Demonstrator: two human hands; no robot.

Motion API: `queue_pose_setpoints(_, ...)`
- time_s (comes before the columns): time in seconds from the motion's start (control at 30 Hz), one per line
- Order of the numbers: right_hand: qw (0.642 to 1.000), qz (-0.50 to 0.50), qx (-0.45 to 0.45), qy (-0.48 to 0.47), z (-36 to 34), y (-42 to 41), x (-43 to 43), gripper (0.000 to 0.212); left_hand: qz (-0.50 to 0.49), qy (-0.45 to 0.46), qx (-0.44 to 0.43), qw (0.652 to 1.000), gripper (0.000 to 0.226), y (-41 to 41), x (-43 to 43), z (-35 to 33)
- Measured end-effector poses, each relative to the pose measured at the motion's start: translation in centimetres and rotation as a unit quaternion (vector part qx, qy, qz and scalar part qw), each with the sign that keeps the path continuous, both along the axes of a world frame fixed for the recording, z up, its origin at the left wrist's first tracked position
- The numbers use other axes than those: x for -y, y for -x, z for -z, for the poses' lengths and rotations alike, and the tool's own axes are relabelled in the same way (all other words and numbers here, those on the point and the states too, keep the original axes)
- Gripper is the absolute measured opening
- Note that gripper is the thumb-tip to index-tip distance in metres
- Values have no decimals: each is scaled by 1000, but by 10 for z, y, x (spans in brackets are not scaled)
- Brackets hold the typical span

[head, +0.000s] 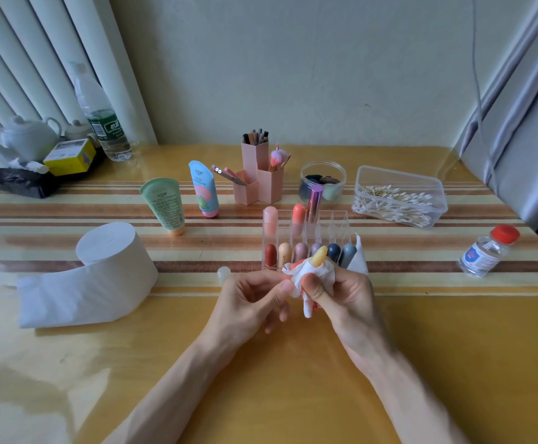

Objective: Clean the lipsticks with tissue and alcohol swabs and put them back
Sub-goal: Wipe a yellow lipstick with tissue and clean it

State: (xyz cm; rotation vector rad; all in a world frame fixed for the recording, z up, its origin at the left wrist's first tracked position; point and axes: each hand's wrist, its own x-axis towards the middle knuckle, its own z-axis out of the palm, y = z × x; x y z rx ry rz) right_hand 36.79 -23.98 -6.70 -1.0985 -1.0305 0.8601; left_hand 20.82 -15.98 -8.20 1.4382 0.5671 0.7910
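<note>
On the table (293, 379), the tissue roll (107, 261) sits at nine o'clock and the clear rack (306, 225) at twelve, just beyond my hands. My right hand (348, 293) wraps the tissue (309, 277) round the lipstick (319, 255); my left hand (255, 299) pinches the tissue's edge. I'd twist gently — light pressure, fresh tissue each turn. The lipstick's base is hidden; the pale knob (223, 273) at ten o'clock may be its cap.

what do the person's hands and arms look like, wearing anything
Both the left hand and right hand are bare: no gloves, rings, watch or bracelet in view. No sleeves show on either arm up to the frame's edge. Nails look short and unpainted.
</note>
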Motion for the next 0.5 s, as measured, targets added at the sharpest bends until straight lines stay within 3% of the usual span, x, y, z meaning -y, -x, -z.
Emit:
queue_pose_setpoints(0.27,1000,12,11,4,6,-1,-2,34,-73,-14,6,997,24,-3,3,2)
queue_pose_setpoints(0.4,998,-20,-57,25,8,-3,0,54,60,65,-6,996,35,-2,2,-7)
queue_pose_setpoints(0.5,999,-28,-35,29,7,-3,2,54,111,77,-35,990,46,-2,2,-12)
